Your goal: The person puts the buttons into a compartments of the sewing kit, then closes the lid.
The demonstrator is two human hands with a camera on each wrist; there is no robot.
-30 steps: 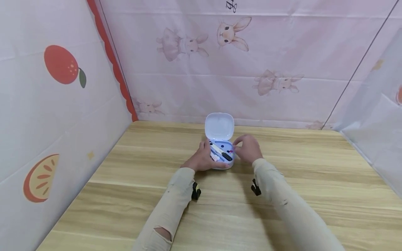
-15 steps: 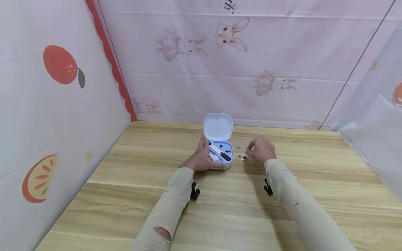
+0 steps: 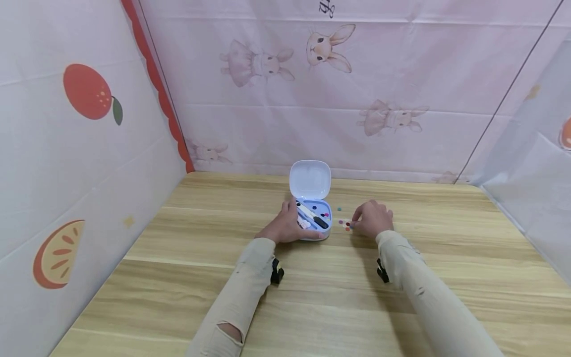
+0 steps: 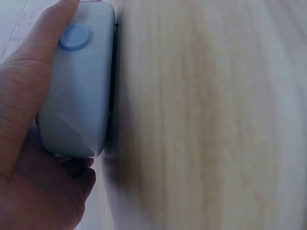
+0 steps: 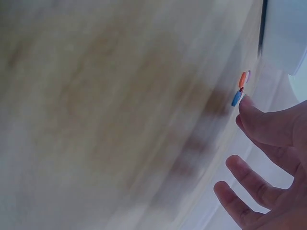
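Note:
My left hand (image 3: 284, 225) grips the near left side of a pale blue sewing box (image 3: 327, 231), its thumb along the front. A round blue catch (image 4: 75, 36) is beside the thumb in the left wrist view. The lid (image 3: 310, 179) stands raised at the back. Inside lie a slim white tool with a black end (image 3: 320, 222) and a few small buttons (image 3: 314, 208). Right of the box, my right hand (image 3: 374, 218) is low over several loose coloured buttons (image 3: 348, 229). Its thumb and forefinger tips are close together beside a blue button (image 5: 236, 98); the other fingers are spread.
A teal button (image 3: 339, 209) lies apart, behind the others. The wooden table (image 3: 321, 297) extends around the box. A pink rabbit-print cloth (image 3: 285, 124) hangs behind it, and a white fruit-print cloth (image 3: 111, 173) is on the left.
My right hand moved from the box's right rim out to the table, then slightly nearer me. Loose buttons came into view there. My left hand kept its grip on the box.

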